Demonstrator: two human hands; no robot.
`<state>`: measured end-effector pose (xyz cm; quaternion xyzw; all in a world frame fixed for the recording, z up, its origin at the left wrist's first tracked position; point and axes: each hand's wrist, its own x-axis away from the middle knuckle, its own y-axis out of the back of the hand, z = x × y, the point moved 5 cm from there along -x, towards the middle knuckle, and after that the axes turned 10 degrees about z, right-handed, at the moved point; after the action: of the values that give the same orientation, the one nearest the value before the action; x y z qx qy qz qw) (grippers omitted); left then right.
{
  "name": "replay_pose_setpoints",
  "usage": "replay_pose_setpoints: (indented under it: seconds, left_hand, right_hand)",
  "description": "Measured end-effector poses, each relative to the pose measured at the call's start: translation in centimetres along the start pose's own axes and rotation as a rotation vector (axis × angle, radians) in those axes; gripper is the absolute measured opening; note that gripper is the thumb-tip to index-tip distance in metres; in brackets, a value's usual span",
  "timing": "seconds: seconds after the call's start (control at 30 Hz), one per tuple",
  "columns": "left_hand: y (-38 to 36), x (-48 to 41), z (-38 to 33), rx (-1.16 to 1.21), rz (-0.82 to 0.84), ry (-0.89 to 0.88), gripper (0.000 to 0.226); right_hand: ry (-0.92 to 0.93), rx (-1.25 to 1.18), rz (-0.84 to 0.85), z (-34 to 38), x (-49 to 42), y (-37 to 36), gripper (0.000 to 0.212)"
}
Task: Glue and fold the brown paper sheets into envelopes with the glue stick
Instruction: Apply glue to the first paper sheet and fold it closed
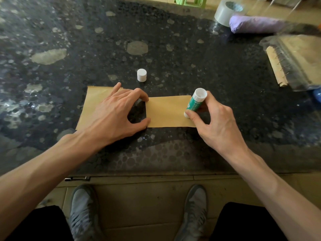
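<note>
A brown paper sheet [166, 112] lies flat on the dark speckled table [104, 40], a wider part reaching left under my left hand. My left hand [116, 112] presses down on it, index fingertip and thumb tip touching the left edge of the narrower strip. My right hand [215, 122] grips a green and white glue stick [195, 102] with thumb and fingers. The stick is uncapped and tilted, its open end up, its base near the strip's right edge. The white cap [141, 75] stands upright on the table just beyond the paper.
At the far right lie a clear tape roll [224, 13], a purple bundle [255, 24] and a spiral notebook in clear plastic [293, 61]. A green stool [189, 0] stands beyond the table. My shoes and the table's near edge [139, 173] are below.
</note>
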<state>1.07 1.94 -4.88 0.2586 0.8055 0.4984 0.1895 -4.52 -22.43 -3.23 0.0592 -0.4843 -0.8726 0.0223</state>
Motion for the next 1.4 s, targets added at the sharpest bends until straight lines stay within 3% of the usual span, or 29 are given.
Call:
replay_pose_setpoints:
  seconds: [0.6, 0.83, 0.93, 1.4]
  left_hand:
    - [-0.1, -0.1, 0.1, 0.000, -0.001, -0.005, 0.045]
    - [0.0, -0.1, 0.0, 0.001, -0.013, -0.006, 0.043]
    - [0.0, -0.1, 0.0, -0.004, -0.009, -0.007, 0.043]
    - [0.1, -0.1, 0.0, -0.003, -0.012, 0.008, 0.046]
  right_hand:
    - [-0.017, -0.043, -0.041, -0.9, 0.4, 0.5, 0.032]
    - [-0.009, -0.443, -0.169, -1.7, 0.1, 1.7, 0.032]
    - [-0.019, -0.503, -0.202, -1.8, -0.4, 1.8, 0.032]
    - [0.114, -0.370, 0.217, 4.2, -2.4, -3.1, 0.030]
